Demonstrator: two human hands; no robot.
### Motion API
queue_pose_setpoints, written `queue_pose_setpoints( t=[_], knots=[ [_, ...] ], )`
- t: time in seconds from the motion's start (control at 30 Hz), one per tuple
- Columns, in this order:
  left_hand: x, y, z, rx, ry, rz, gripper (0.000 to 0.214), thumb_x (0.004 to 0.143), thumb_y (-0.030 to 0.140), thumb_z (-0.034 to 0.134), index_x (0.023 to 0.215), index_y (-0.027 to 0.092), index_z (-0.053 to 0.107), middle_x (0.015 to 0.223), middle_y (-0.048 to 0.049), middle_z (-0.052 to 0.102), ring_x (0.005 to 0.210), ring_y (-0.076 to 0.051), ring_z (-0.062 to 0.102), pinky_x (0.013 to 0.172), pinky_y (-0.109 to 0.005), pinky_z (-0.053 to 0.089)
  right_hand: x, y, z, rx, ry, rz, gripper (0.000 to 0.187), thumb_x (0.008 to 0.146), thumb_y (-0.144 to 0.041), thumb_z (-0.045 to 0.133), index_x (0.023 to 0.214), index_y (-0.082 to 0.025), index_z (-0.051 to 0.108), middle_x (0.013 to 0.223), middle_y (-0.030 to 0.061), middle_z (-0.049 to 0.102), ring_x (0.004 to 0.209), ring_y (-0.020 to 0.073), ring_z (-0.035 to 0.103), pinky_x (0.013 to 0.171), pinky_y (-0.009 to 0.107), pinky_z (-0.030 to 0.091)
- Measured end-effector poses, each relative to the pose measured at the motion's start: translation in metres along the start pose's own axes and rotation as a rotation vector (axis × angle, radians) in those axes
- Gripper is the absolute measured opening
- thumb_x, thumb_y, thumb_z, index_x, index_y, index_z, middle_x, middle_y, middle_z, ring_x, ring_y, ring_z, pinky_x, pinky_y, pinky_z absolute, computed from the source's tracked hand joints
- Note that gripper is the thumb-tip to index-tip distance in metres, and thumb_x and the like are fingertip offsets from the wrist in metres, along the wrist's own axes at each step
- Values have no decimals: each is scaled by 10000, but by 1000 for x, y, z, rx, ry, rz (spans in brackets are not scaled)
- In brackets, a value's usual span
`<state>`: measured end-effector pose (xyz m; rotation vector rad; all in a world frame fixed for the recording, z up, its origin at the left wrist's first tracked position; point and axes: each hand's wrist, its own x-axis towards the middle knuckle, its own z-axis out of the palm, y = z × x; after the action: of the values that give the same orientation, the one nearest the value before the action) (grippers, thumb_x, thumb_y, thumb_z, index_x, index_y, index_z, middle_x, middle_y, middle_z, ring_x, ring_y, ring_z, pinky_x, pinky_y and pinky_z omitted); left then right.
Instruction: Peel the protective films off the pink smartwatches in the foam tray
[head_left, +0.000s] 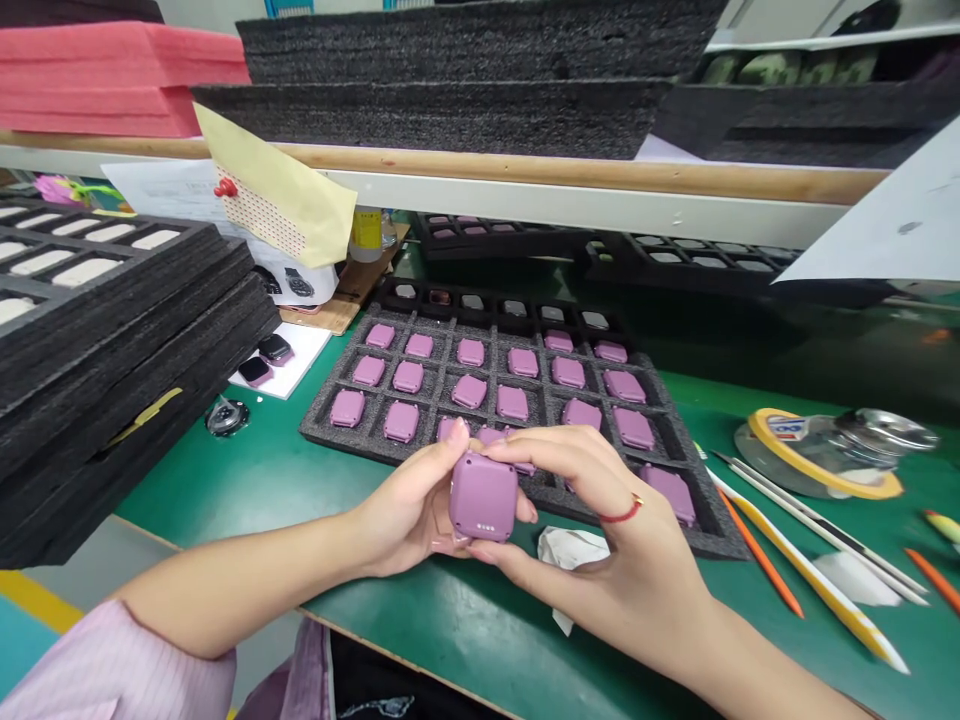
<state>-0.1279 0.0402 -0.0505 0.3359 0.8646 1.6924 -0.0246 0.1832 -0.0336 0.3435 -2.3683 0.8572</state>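
A purple smartwatch case (pixel 484 495) is held up near the bench's front edge, with a row of small metal contacts low on the face turned to me. My left hand (pixel 420 505) grips it from the left, its thumb at the upper left corner. From the right, my right hand (pixel 600 520) pinches it between fingers along the top and thumb at the bottom. Behind the hands lies a black foam tray (pixel 480 325) with rows of similar purple cases in its pockets; the hands cover part of the front row. Crumpled white tissue (pixel 571 548) lies under my right hand.
Stacked black foam trays (pixel 135 340) stand at left, near two watches (pixel 266 358) on white paper. To the right are a glass bottle (pixel 832 450) with yellow tape around it, a yellow-white pen-like tool (pixel 810 570) and thin sticks. A shelf edge (pixel 480 185) crosses above the bench.
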Motion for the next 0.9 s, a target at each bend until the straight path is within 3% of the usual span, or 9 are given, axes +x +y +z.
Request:
queue_pose_setpoints(
  t=[0.17,0.27,0.4,0.5,0.57,0.73,0.9],
  knots=[
    [0,-1,1,9,22,-3,560,761,664,722,817,109,664,723,-36,663,408,-34,439,345,-155,248,1,1,-2,-11,-20,-39,448,872,-262,736,1278,-235,550,1083,73,720,1036,225,650,905,387,529],
    [-1,-3,0,36,18,0,516,824,641,673,812,128,619,738,-51,697,381,-25,410,353,-156,241,5,8,-8,-54,-3,-4,395,842,-253,723,1212,-239,585,1053,59,730,969,223,682,862,376,552],
    [-3,-7,-3,173,-175,-118,469,859,606,657,746,169,533,807,-84,742,391,-39,433,363,-178,274,8,33,-11,-138,46,203,326,833,-304,694,1141,-223,628,1064,70,732,933,236,705,837,390,581],
    [-5,-14,-5,394,-348,-296,455,830,608,694,774,176,564,887,-71,735,513,-63,531,430,-180,338,5,48,-8,-147,-104,234,292,837,-338,685,1102,-219,651,1072,72,735,978,256,700,869,439,579],
    [-5,-22,-8,531,-378,-359,453,805,622,705,794,182,599,902,-48,714,576,-73,560,484,-186,382,4,52,-7,-150,-229,238,317,842,-361,679,1120,-214,642,1133,88,723,1050,274,687,906,474,571],
    [-4,-38,-14,719,-283,-404,291,798,467,753,839,190,672,765,22,648,587,-84,580,572,-210,451,23,43,-9,-212,-460,261,597,836,-425,712,1370,-213,549,1355,124,651,1200,306,654,980,506,551],
    [-7,-34,-9,748,-246,-389,189,813,365,739,791,188,675,731,31,645,578,-84,573,576,-202,448,53,26,-3,-449,-743,219,431,757,-194,740,1185,-169,692,1036,111,772,917,316,749,722,395,588]
  ],
)
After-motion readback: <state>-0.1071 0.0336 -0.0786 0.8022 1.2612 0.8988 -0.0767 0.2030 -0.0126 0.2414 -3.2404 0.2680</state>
